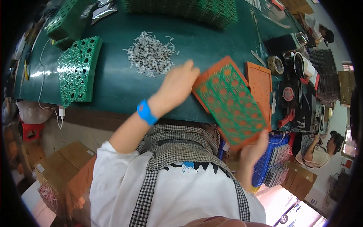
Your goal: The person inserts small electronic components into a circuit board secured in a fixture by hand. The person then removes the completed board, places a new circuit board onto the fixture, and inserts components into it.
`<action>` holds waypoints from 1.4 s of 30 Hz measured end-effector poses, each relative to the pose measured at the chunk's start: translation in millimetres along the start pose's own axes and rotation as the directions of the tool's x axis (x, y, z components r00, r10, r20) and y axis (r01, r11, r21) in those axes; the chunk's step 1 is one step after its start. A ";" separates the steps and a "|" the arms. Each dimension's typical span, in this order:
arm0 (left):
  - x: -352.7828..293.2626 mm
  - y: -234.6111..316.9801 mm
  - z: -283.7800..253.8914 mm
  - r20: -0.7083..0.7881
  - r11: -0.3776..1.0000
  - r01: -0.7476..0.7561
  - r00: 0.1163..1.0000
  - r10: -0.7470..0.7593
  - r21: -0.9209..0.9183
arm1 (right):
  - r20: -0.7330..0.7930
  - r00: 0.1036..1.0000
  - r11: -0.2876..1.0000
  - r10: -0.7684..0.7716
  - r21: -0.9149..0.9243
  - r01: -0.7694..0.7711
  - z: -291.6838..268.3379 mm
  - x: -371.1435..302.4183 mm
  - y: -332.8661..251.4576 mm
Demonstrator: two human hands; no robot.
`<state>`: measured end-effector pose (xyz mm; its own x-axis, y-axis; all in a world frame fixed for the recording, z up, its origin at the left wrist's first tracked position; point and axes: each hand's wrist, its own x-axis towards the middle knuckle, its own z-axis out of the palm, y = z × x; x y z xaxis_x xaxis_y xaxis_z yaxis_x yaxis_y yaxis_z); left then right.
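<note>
A green circuit board panel [235, 104] with rows of round orange-showing holes lies in an orange tray [221, 64], tilted above the table's front edge. My right hand [256, 148] grips the tray's near right end; its fingers are partly hidden under it. Beside the tray's far left corner is my left hand [180, 80], slightly blurred, with its fingers curled together. What those fingers hold, if anything, does not show. Just beyond that hand spreads a heap of small white and dark pin-like parts [149, 54]. A second orange tray [260, 81] rests to the right.
Green board stacks stand at the left [79, 70] and along the back [181, 11] of the dark green table [113, 83]. At right are a tape roll [288, 93], a dark bottle [281, 44] and a blue crate [261, 166]. Another person [317, 151] sits farther right.
</note>
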<state>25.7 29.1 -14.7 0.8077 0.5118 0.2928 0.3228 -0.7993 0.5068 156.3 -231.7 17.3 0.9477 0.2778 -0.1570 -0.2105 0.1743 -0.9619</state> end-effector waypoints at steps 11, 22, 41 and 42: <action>-44.9 2.6 -17.0 0.225 0.069 0.306 0.819 -0.529 -0.950 | 0.786 0.310 0.686 0.534 -0.618 0.384 159.9 195.0 -1.9; -26.7 5.8 -10.0 0.147 0.177 0.304 0.795 -0.589 -0.936 | 0.983 0.184 0.519 -0.008 -0.153 0.841 177.7 70.3 18.3; 3.6 -33.8 -23.4 -0.239 0.931 0.293 0.941 -0.241 0.216 | 0.966 0.249 0.433 0.070 -0.255 0.865 195.8 143.9 34.9; 3.7 -34.5 -22.3 -0.235 0.932 0.292 0.942 -0.242 0.214 | 0.970 0.238 0.424 0.053 -0.237 0.874 195.4 143.3 35.7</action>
<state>6.5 65.7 -13.1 0.5667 0.7489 0.3435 0.6427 -0.6627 0.3844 237.7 -1.0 4.1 -0.0181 0.9915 0.1289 0.7962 0.0923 -0.5979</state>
